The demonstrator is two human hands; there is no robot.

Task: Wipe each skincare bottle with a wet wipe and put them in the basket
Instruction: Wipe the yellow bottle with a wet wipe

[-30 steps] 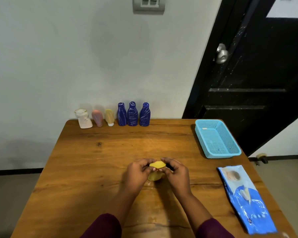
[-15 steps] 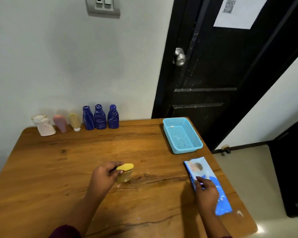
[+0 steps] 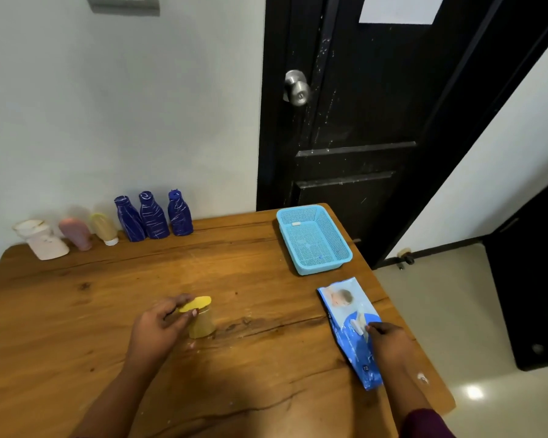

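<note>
Head view: left hand (image 3: 159, 327) pinches the yellow-capped amber plastic bottle (image 3: 202, 327) upright on the wooden counter (image 3: 266, 358); right hand (image 3: 389, 343), nearer, touches the blue plastic wet-wipe pack (image 3: 345, 338) lying lengthwise, grip unclear.

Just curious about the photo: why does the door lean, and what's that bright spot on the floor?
Head view: the wide-angle lens slants the black panelled door; the spot on the glossy pale floor is glare, likely a reflected light.
</note>
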